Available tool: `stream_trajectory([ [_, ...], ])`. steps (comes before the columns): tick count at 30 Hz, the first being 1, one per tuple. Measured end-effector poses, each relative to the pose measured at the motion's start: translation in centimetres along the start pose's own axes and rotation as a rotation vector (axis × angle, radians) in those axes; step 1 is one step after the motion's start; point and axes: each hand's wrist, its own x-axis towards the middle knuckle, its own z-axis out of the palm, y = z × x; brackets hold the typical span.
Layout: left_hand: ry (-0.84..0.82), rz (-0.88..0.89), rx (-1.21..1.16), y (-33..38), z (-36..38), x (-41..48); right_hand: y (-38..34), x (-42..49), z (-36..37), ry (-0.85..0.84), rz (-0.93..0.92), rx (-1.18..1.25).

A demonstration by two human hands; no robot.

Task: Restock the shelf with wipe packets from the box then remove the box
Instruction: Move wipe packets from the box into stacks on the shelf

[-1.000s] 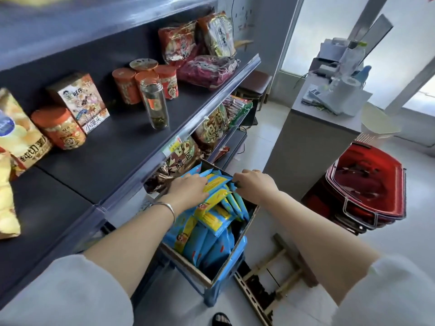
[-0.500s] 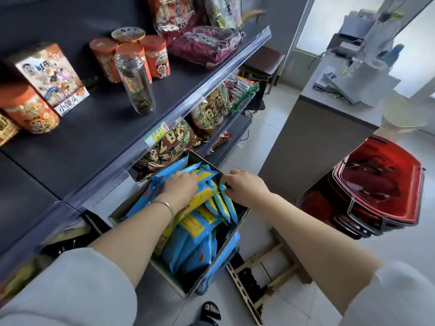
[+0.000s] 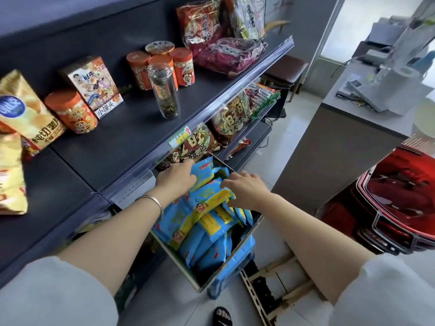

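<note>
An open cardboard box point(image 3: 181, 264) stands in front of the lower shelves, full of blue and yellow wipe packets point(image 3: 207, 234). Both of my hands are inside it at the far end. My left hand point(image 3: 177, 179) curls over the blue packets on the shelf side. My right hand point(image 3: 247, 192) grips the yellow-edged tops of the same bunch from the other side. The bunch between my hands stands a little above the other packets. The dark shelf point(image 3: 122, 142) lies just above and left of the box.
On the shelf stand a glass jar point(image 3: 164, 90), orange snack tubs point(image 3: 70, 111), a snack carton point(image 3: 93, 87) and chip bags point(image 3: 21, 109). Snack bags fill the shelf below. Red baskets point(image 3: 400, 203) and a grey counter point(image 3: 341, 149) stand to the right. A wooden frame point(image 3: 277, 288) lies on the floor.
My hands have drawn closer together around a bunch of packets and raised it slightly. The view has tilted up, showing more of the shelf.
</note>
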Motion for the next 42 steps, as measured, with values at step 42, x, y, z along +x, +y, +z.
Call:
stream_trajectory([
  [42,0.155,-0.047,-0.272,-5.4,-8.7,-4.6,-4.6,-0.3,-6.7,0.641,-0.013,0.044],
])
